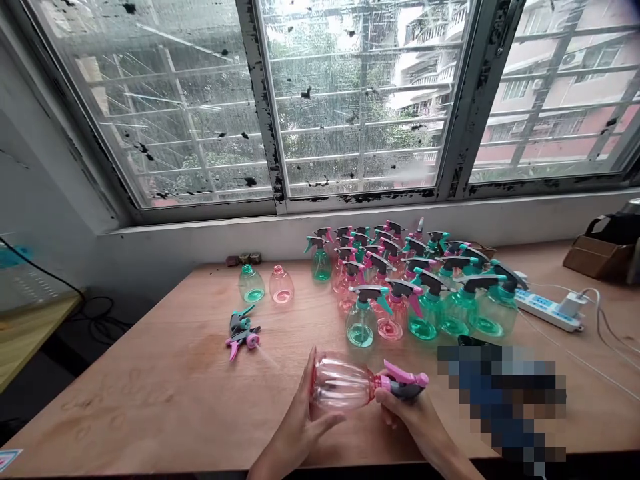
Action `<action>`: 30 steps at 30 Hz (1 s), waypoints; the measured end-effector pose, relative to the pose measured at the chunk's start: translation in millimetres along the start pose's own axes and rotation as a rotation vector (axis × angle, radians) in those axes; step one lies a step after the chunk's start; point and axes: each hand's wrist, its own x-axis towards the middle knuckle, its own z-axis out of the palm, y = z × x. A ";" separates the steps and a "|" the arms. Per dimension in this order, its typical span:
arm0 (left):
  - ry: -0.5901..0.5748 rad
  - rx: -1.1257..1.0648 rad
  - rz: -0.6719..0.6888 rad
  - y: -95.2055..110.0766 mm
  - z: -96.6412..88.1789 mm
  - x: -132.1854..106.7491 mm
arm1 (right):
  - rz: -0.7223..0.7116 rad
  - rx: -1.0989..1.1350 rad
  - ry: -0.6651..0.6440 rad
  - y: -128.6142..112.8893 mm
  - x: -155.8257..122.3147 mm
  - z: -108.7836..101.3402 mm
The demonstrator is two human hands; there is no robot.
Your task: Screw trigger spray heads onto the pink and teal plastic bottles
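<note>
A clear pink spray bottle (344, 381) lies sideways in the air above the table's front part, its base to the left. My left hand (303, 415) is closed around the base end, thumb below. At the neck, my right hand (414, 415) grips the pink and black trigger head (404, 383); some of its fingers are hidden behind the bottle. Left of my hands, a green-and-black trigger head (241, 321) and a pink-and-black trigger head (245, 341) lie together. Behind them stand an open green bottle body (251, 285) and an open pink bottle body (281, 285).
Several pink and green spray bottles with heads (423, 307) crowd the back right of the wooden table (150, 393). A power strip (547, 309) with white cords lies beside them. A blurred-out object (500, 393) sits near my right hand. A cardboard box (600, 257) stands far right.
</note>
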 end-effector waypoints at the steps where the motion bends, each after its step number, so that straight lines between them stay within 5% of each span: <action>1: 0.005 0.017 0.001 1.0 0.0 0.2 | 0.001 0.002 -0.003 -0.3 -0.2 0.1; 10: 0.055 -0.159 -0.054 -1.7 -0.1 -2.1 | -0.042 -0.043 -0.075 -1.4 1.7 0.9; 18: 0.091 -0.133 -0.003 10.6 1.9 4.6 | -0.228 -0.397 0.010 -16.2 -4.6 1.7; 30: 0.173 -0.103 -0.056 12.8 5.3 -0.9 | -0.281 -0.433 -0.042 -16.5 -7.7 -0.3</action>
